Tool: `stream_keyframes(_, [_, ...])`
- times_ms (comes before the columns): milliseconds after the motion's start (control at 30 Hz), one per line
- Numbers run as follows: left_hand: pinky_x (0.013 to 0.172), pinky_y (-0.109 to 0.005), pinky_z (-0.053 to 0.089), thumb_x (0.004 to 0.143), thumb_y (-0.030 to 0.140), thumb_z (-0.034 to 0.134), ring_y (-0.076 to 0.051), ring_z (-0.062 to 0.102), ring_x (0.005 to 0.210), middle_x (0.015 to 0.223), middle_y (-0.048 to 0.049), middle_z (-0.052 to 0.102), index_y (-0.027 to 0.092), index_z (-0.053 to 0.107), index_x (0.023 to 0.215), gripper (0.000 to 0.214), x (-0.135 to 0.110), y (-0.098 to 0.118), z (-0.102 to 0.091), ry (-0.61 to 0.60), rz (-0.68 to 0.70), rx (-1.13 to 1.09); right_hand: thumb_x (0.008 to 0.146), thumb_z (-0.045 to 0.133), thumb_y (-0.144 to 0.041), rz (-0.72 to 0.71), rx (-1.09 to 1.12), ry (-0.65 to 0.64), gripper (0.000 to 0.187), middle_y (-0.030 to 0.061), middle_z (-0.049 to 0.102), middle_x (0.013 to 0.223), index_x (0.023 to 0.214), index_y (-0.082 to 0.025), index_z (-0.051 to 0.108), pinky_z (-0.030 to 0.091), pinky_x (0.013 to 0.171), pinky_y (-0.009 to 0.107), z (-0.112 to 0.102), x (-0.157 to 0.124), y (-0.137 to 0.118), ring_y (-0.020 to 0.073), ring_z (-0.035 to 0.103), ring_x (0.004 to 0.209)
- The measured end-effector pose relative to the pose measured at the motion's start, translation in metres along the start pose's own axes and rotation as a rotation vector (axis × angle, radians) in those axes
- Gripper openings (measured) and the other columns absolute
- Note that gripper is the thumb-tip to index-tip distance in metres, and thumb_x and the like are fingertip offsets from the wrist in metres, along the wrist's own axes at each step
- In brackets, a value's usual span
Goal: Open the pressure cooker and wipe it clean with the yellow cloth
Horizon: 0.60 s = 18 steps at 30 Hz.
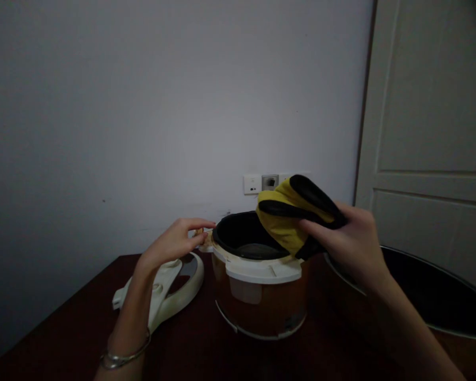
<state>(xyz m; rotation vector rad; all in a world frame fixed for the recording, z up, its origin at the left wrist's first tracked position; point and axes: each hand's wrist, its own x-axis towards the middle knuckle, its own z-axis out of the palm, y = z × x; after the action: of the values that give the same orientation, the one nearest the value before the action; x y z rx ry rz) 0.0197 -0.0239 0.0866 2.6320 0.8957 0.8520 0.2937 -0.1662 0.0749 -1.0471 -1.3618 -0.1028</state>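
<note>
A cooker (262, 301) with a brown, glossy body and a white rim stands in the middle of the dark table, its top uncovered. Its inside (241, 230) is dark, with a greyish patch low down. My left hand (178, 238) is at the cooker's left edge, thumb and fingers stretched and apart around a brown-stained part of the rim, apparently touching it lightly. In my right hand (349, 233) is a folded yellow cloth with black edging (280, 214), pinched between thumb and fingers. The cloth hangs over the cooker's right rim and covers part of the opening.
A pale lid (196, 280) lies on the table (174, 349) left of the cooker, partly behind my left forearm. At the right stands a large dark pot (432, 286), partly behind my right arm. Wall sockets (253, 184) are behind the cooker, and a white panelled door (432, 106) is at the right.
</note>
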Motion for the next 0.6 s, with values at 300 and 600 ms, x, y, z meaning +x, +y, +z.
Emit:
stream_keyframes(300, [0.093, -0.034, 0.046, 0.082, 0.012, 0.043, -0.017, 0.060, 0.109, 0.125, -0.0052, 0.061, 0.021, 0.068, 0.108, 0.037, 0.008, 0.001, 0.014, -0.108, 0.067, -0.029, 0.077, 0.052, -0.007, -0.693, -0.424, -0.565, 0.033, 0.0162, 0.066, 0.113, 0.107, -0.009, 0.064, 0.051, 0.093, 0.040, 0.043, -0.035, -0.025, 0.0267, 0.058, 0.111])
stream_keyframes(600, [0.093, -0.030, 0.047, 0.081, 0.008, 0.043, -0.016, 0.062, 0.105, 0.118, -0.0048, 0.066, 0.019, 0.067, 0.109, 0.039, 0.012, 0.008, 0.026, -0.173, 0.149, 0.026, 0.090, 0.044, -0.016, -0.633, -0.410, -0.602, 0.028, 0.0149, 0.064, 0.117, 0.108, -0.011, 0.064, 0.050, 0.094, 0.039, 0.068, -0.057, -0.015, 0.0270, 0.059, 0.111])
